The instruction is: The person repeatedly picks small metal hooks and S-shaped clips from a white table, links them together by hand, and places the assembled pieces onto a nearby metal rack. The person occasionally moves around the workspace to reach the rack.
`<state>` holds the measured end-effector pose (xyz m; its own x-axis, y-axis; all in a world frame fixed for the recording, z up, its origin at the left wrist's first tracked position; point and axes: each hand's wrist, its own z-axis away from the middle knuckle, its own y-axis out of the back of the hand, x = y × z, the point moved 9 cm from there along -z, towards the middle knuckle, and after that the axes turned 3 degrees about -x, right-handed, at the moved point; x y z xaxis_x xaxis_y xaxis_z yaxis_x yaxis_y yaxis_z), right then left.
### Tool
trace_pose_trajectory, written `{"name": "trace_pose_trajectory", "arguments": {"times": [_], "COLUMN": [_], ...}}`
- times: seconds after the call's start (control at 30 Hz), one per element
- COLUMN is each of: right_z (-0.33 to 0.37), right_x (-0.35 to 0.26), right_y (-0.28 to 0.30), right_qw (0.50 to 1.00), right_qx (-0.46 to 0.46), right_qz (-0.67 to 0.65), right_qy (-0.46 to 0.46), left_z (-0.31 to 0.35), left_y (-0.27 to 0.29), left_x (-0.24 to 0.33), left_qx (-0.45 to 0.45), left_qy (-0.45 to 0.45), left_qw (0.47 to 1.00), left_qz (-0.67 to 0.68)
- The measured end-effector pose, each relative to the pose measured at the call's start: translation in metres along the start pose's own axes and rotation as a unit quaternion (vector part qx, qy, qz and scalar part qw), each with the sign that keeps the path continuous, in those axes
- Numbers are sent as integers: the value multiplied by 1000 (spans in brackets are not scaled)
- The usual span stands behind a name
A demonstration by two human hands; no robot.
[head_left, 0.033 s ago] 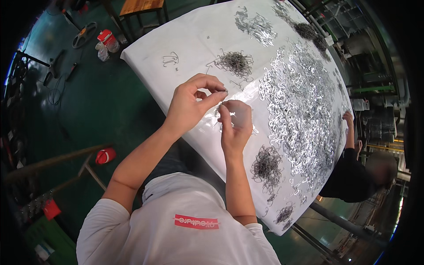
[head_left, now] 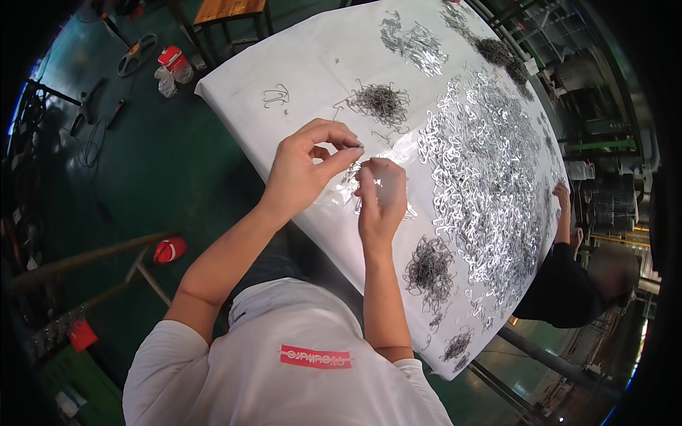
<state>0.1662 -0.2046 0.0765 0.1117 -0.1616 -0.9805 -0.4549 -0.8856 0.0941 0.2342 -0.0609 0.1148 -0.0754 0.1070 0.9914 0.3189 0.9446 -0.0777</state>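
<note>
A workshop: metal hooks (head_left: pixel 490 177) heap the white table (head_left: pixel 305 64), with racking (head_left: pixel 604 145) to its right, green floor (head_left: pixel 192 153) left.

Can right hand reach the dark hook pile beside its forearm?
Probably yes: the dark pile lies close to the right hand, nearer the body and to its right; nothing tall shows between them.

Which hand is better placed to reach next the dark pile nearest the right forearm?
Probably the right hand: it is nearer the dark pile, while the left hand pinches something small.
</note>
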Motion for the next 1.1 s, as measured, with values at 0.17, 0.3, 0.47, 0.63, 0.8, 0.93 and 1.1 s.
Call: {"name": "trace_pose_trajectory", "arguments": {"times": [0.17, 0.3, 0.47, 0.63, 0.8, 0.93, 1.1], "right_z": [-77, -126, -136, -99, -34, 4, 19], "right_x": [72, 135, 153, 133, 51, -16, -50], "right_y": [-33, -72, -112, -77, -24, 3, 22], "right_qw": [972, 881, 799, 920, 952, 957, 965], "right_qx": [-86, -151, -217, -223, -190, -121, -57], "right_qz": [217, 424, 547, 284, -131, -211, -238], "right_qy": [-18, -147, -123, -151, -200, -161, -90], "left_z": [-1, 4, 12, 22, 34, 41, 47], "left_y": [34, 48, 52, 40, 18, -4, -31], "left_x": [3, 6, 5, 10, 6, 10, 22], "left_qx": [49, 74, 82, 55, 16, -5, -34], "left_qy": [-21, -7, 29, -9, -9, -21, -63], "left_qw": [998, 997, 995, 995, 997, 998, 994], "left_qz": [-30, -34, -39, -78, -72, -63, -83]}}
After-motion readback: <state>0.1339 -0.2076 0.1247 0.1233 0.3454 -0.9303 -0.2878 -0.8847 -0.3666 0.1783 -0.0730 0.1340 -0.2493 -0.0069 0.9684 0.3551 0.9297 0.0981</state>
